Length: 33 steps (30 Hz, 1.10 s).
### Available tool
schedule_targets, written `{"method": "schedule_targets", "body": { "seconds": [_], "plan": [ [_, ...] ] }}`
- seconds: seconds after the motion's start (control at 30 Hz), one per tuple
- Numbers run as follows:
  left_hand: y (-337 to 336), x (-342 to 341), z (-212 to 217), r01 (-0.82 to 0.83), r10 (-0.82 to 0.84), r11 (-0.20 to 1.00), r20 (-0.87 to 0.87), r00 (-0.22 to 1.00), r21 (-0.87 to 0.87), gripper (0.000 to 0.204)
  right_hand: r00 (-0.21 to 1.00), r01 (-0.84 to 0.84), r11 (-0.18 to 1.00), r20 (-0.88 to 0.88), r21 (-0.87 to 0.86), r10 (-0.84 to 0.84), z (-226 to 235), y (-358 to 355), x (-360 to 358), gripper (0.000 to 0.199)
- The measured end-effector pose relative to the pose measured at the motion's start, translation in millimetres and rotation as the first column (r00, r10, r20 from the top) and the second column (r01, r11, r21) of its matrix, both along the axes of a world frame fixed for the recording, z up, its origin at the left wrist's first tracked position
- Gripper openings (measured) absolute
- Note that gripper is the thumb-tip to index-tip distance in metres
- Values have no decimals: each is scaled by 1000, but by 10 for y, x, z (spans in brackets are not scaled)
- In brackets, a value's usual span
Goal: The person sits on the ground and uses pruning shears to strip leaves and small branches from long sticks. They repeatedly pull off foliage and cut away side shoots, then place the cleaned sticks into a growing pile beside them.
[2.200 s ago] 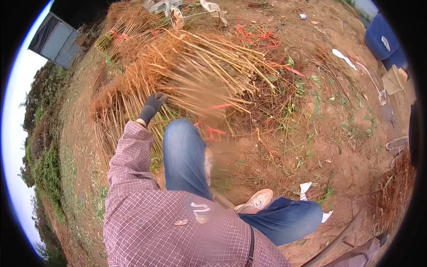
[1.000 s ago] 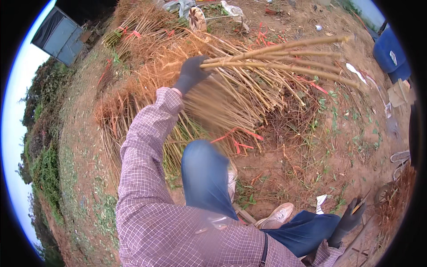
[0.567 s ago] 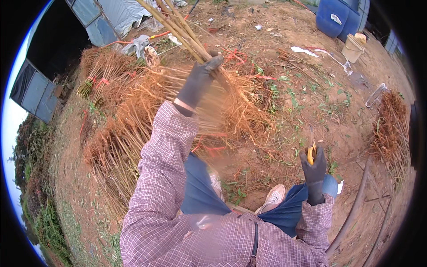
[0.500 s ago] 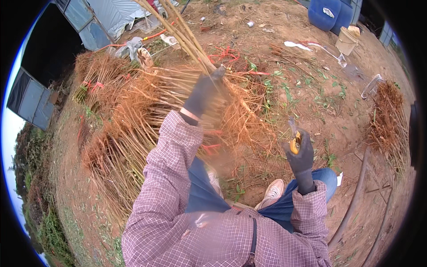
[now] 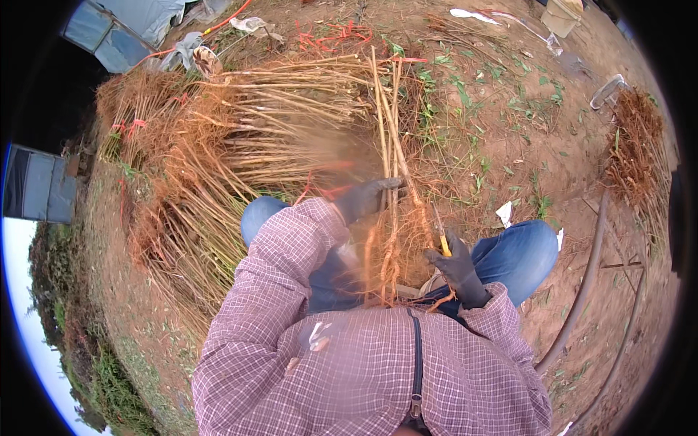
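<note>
My left hand [image 5: 369, 198], in a dark glove, is closed around a few bare-stemmed saplings [image 5: 384, 123]. Their stems point away from me, and their orange-brown roots [image 5: 393, 251] hang toward my lap. Beside those roots on the right, my gloved right hand [image 5: 459, 267] grips a yellow-handled cutting tool [image 5: 445, 243]. Its thin metal blade lies close against the roots; whether it touches them I cannot tell. My fingers hide the rest of the tool, so its exact kind is unclear.
Piles of rooted saplings [image 5: 283, 98] lie to the left, some tied with red ribbon. Another rooted bundle [image 5: 632, 145] sits at the far right, near a curved metal bar [image 5: 587, 280]. A pale bucket [image 5: 560, 17] stands at the back. Leaves and twigs litter the soil.
My left hand has come down toward my lap, and the saplings now stand nearly straight in view, roots nearest me. My right hand has moved left, bringing the tool to the roots.
</note>
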State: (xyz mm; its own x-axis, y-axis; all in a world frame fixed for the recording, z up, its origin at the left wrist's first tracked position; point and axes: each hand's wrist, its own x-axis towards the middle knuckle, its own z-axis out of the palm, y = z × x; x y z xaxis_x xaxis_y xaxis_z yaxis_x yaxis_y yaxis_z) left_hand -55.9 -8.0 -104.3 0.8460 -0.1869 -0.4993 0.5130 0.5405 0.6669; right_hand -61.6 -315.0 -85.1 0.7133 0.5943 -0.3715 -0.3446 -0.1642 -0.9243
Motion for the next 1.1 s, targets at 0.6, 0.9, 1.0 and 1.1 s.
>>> {"method": "schedule_targets", "body": {
  "seconds": [0.6, 0.9, 1.0, 1.1],
  "plan": [
    [1082, 712, 1577, -706, 541, 702, 715, 444, -93, 22, 925, -191, 918, 376, 348, 49, 1169, 204, 561, 52],
    [1539, 450, 1353, -918, 790, 367, 571, 222, -150, 51, 983, -40, 993, 181, 115, 19, -227, 1232, 390, 74],
    [1236, 415, 1544, -849, 796, 458, 547, 261, -262, 37, 989, 95, 956, 83, 276, -122, 165, 1446, 439, 58],
    [1295, 387, 1571, -790, 857, 459, 437, 273, -407, 34, 947, 69, 997, 312, 45, -80, 259, 1422, 504, 56]
  ]
}}
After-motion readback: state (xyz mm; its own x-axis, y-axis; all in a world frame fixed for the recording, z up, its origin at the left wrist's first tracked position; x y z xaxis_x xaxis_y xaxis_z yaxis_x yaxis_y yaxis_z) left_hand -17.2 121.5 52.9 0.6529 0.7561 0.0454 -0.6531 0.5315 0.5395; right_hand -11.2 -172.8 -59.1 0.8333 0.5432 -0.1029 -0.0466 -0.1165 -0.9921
